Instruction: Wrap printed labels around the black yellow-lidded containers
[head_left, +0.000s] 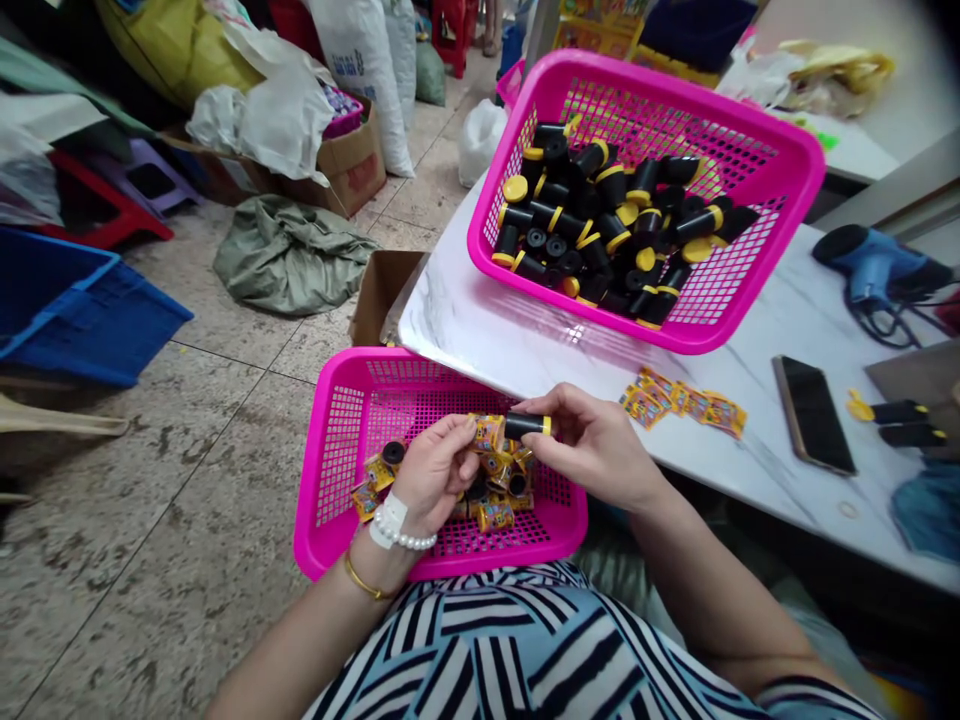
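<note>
My right hand (592, 440) pinches a small black tube with a yellow cap (527, 425), held level over a pink basket (337, 450) on my lap. My left hand (439, 468) grips a yellow printed sleeve (487, 432) at the tube's left end, touching it. In the lap basket lie several tubes wrapped in yellow sleeves (495, 510). A second pink basket (750, 290) on the white marble table (525, 340) holds several bare black tubes with yellow caps (600, 235).
A strip of yellow sleeves (682, 405) lies on the table by a dark phone (814, 415). A blue heat gun (874, 270) rests at the right. On the floor to the left are a blue crate (82, 310), a cardboard box (379, 295) and bags.
</note>
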